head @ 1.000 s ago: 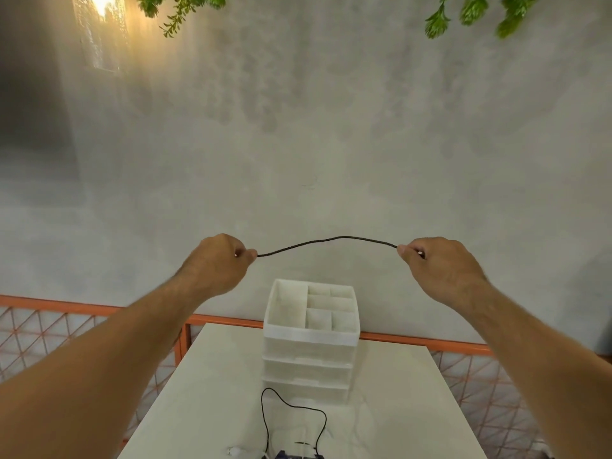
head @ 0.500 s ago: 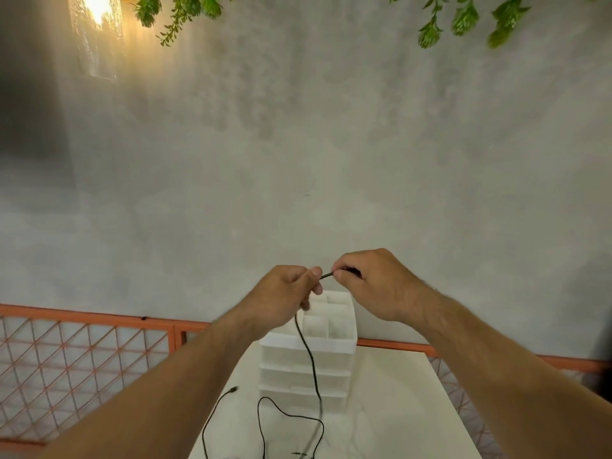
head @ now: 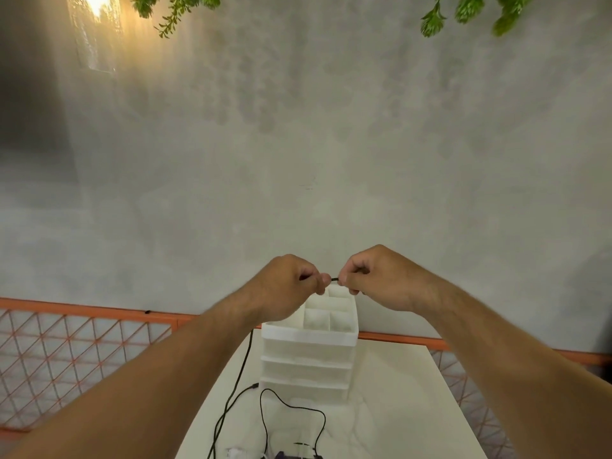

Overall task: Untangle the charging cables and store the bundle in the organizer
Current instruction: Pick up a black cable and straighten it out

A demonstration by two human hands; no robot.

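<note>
My left hand and my right hand are raised close together above the white organizer, both pinching a thin black cable. Only a short piece shows between the fingertips. From under my left hand the cable hangs down past the organizer's left side to the table. More black cable loops on the white table in front of the organizer, beside a small dark item at the bottom edge. The organizer has open compartments on top and drawers below.
The white table stands against an orange mesh railing, with a grey wall behind. Green leaves hang from above and a lamp glows at the upper left.
My hands, first stretched wide apart with the cable taut between them, have come together above the organizer. The hanging length now drops to the left of the organizer.
</note>
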